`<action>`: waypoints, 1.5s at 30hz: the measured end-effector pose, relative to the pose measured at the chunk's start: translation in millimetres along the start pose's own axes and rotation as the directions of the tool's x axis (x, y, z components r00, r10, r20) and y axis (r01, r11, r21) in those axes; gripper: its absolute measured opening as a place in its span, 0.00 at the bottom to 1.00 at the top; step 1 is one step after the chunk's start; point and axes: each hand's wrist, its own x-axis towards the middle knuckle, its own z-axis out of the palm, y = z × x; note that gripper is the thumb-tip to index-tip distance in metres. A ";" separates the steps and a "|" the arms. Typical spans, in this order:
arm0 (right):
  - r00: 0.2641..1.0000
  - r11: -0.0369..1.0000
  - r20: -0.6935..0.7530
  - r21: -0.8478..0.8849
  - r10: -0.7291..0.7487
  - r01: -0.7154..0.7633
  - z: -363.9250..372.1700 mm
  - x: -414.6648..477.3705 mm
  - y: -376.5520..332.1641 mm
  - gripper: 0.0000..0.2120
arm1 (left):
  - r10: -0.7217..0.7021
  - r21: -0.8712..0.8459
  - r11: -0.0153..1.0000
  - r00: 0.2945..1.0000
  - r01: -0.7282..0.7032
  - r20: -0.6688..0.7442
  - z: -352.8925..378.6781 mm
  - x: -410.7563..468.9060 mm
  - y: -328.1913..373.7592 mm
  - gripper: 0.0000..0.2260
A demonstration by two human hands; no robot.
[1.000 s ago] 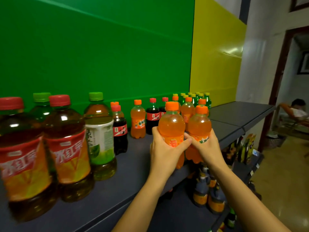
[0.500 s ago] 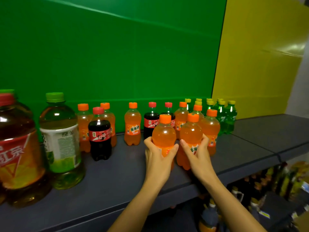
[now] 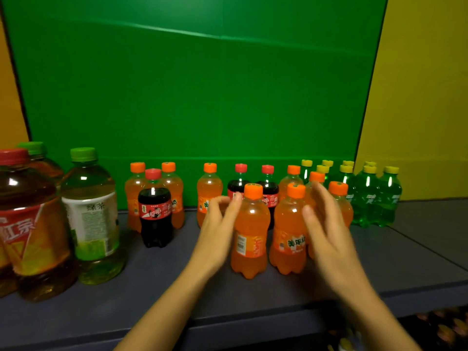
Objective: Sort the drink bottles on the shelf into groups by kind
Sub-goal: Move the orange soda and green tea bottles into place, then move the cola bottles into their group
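Forearms reach forward, left hand (image 3: 218, 231) and right hand (image 3: 326, 236) apart, fingers relaxed, palms facing inward.

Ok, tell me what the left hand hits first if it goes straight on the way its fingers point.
Probably the cola bottle, left one of the pair at the back, just past the left hand; the orange bottle beside it is close too. Depth is unclear.

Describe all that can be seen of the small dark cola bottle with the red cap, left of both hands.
The small dark cola bottle is clear plastic holding dark liquid, with a red cap and a red label bearing white characters. It stands upright on the grey shelf, before two orange soda bottles. The left hand and right hand do not touch it.
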 end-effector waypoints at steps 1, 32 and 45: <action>0.998 0.999 0.044 0.011 -0.040 0.040 -8.7 11.2 -8.7 0.25 | 0.039 0.027 0.999 0.999 -0.038 -0.036 -4.7 9.7 7.7 0.22; 0.590 0.644 0.734 -0.636 0.336 0.425 40.9 215.3 38.6 0.29 | -0.282 0.897 0.361 0.888 -0.254 0.364 11.2 181.0 42.6 0.28; 0.934 0.974 0.353 -0.226 0.062 0.021 3.7 218.3 -0.8 0.31 | 0.212 0.431 0.886 0.976 -0.172 -0.047 -23.2 160.7 79.4 0.38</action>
